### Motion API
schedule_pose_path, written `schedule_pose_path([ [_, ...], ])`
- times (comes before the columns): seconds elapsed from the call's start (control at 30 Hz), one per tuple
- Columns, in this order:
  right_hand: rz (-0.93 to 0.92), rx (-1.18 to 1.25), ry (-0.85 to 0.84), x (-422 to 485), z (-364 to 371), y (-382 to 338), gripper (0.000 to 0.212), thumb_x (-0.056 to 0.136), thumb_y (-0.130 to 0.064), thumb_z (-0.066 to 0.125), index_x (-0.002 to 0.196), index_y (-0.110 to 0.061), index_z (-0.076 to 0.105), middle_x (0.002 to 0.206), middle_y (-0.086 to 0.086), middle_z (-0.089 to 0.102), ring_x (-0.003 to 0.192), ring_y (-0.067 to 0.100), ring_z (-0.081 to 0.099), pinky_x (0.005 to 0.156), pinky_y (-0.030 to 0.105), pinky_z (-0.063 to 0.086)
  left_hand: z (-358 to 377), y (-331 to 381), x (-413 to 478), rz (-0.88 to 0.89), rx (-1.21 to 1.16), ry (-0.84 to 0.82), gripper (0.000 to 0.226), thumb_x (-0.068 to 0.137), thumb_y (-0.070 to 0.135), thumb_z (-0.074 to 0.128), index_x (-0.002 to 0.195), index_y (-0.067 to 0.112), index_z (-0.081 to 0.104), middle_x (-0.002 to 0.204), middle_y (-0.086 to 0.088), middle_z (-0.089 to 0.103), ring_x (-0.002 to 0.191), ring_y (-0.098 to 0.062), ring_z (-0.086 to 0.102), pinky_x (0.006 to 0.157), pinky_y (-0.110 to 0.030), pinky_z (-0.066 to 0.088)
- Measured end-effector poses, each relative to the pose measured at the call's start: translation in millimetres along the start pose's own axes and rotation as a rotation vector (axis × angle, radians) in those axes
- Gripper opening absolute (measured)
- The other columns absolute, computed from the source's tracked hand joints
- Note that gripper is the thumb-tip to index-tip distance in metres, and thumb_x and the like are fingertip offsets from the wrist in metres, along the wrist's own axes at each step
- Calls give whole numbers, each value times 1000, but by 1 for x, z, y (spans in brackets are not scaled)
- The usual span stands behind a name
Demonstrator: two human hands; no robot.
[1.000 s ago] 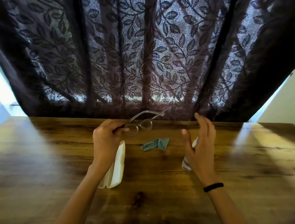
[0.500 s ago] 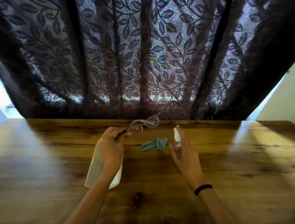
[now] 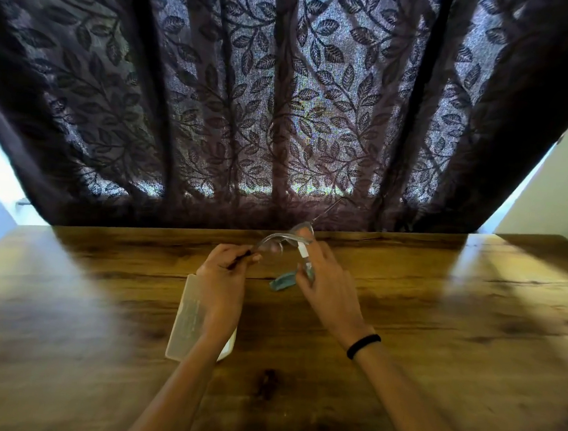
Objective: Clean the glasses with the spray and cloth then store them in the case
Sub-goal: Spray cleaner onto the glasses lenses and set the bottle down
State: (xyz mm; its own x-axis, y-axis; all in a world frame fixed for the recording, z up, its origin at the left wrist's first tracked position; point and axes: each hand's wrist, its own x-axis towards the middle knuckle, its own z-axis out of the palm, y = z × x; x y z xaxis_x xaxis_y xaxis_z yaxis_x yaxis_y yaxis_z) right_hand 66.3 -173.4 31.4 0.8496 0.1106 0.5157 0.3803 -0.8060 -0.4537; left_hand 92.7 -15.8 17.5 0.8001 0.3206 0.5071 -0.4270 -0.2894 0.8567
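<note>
Left hand (image 3: 221,278) grip pinched on one temple of glasses (image 3: 285,241), held above desk (image 3: 438,312). Right hand (image 3: 328,280) grip wrapped round spray (image 3: 304,261), nozzle right at lens. Back off slightly, mist both lenses evenly. Cloth (image 3: 282,281) lies below, case (image 3: 187,320) under left wrist.

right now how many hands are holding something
2. The left hand pinches the glasses by one temple; the right hand grips the spray bottle beside the lenses.
</note>
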Motion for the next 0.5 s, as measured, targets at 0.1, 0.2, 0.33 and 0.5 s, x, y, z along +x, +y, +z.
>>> schedule_pose_path([
  [0.1, 38, 76, 64, 1, -5, 5, 61, 91, -15, 52, 141, -29, 22, 109, 2, 54, 46, 5, 39, 41, 12, 38, -1, -2, 0, 3, 14, 1, 30, 68, 0, 74, 81, 28, 69, 78, 17, 64, 73, 4, 63, 67, -7, 48],
  [0.2, 87, 47, 96, 3, -11, 17, 60, 90, -14, 52, 141, -25, 23, 119, 7, 53, 45, 6, 39, 36, 15, 33, -2, -4, 0, -7, 26, -1, 30, 69, 0, 73, 81, 28, 69, 78, 17, 65, 74, 2, 63, 68, -10, 50],
  [0.33, 144, 30, 171, 7, -16, 28, 58, 89, -10, 55, 139, -21, 28, 116, 11, 55, 52, 4, 45, 43, 11, 32, -2, -4, 1, -3, 28, 0, 31, 69, 0, 74, 81, 28, 69, 78, 17, 64, 73, 3, 63, 68, -9, 49],
  [0.5, 149, 166, 342, 3, -22, 33, 66, 91, -17, 55, 144, -17, 16, 135, 15, 44, 92, 17, 55, 67, 22, 47, -4, -5, 1, 8, 45, -16, 23, 71, 0, 72, 84, 19, 72, 79, 12, 66, 74, 1, 64, 69, -13, 51],
])
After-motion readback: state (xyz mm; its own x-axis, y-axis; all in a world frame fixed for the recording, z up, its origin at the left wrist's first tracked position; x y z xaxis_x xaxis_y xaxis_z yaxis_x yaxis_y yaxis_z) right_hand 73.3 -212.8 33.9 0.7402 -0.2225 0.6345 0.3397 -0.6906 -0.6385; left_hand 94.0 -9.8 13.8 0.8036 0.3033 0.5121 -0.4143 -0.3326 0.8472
